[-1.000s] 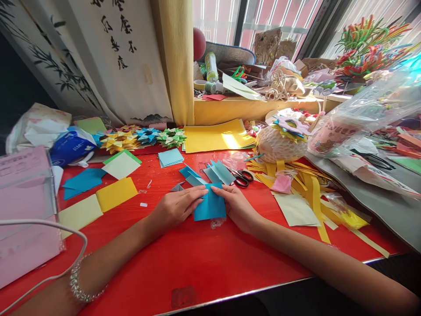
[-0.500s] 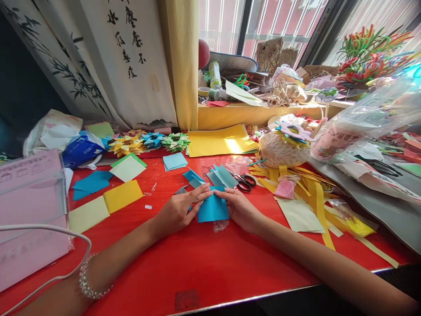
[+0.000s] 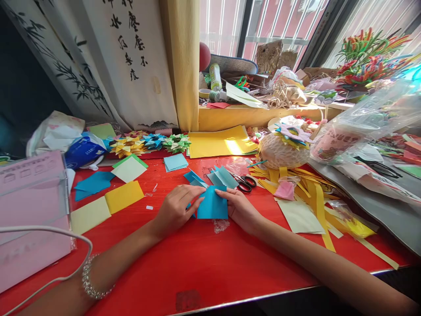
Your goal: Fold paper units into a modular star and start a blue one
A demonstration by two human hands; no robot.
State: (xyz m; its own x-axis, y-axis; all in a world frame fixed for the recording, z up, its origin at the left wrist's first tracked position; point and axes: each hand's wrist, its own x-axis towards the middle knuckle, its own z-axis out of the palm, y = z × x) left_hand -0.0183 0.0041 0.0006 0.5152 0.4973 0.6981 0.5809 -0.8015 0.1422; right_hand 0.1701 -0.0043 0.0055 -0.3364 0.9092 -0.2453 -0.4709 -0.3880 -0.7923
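Note:
A square of blue paper (image 3: pixel 212 205) with a crease down its middle is held just above the red table. My right hand (image 3: pixel 241 210) pinches its upper right edge, thumb on top and fingers mostly hidden beneath. At the upper left edge, my left hand (image 3: pixel 179 207) has thumb and fingers closed on the paper. Part of another blue folded piece shows under the left fingers. Just beyond the hands lie a blue folded paper (image 3: pixel 194 179), light-blue folded papers (image 3: pixel 223 177) and black-handled scissors (image 3: pixel 246 183).
Left on the red table (image 3: pixel 197 263) are dark-blue sheets (image 3: pixel 93 185), a yellow sheet (image 3: pixel 125 196) and a pink case (image 3: pixel 33 219) with a white cable. Folded paper stars (image 3: pixel 154 141) stand at the back. Yellow strips (image 3: pixel 318 202) and a netted round object (image 3: pixel 283 149) are right.
The left fingers have drawn back from the paper's top middle to its left edge. More of the sheet shows, its top edge slightly higher. The view has shifted slightly.

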